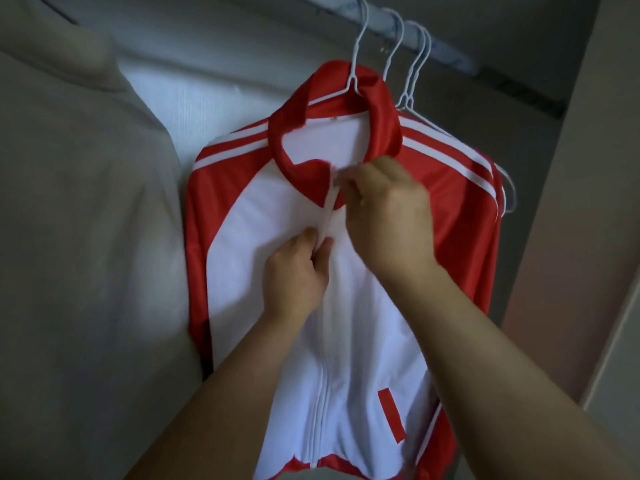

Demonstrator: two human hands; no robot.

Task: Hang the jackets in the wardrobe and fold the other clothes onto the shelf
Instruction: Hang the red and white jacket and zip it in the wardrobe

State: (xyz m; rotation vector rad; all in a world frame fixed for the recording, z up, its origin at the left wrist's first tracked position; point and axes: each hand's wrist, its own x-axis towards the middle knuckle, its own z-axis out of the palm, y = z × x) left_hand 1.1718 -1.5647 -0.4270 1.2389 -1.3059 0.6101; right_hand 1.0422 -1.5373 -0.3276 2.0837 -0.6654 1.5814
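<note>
Fingers of my right hand point(388, 213) pinch together on the zip at the collar of the red and white jacket point(277, 216), while my left hand point(298, 271) just below grips the white front fabric beside the zip line. That jacket hangs on a white wire hanger point(356, 57) from the wardrobe rail point(446, 50), with empty hangers point(415, 71) just right of it and a grey garment point(79, 202) on the left.
</note>
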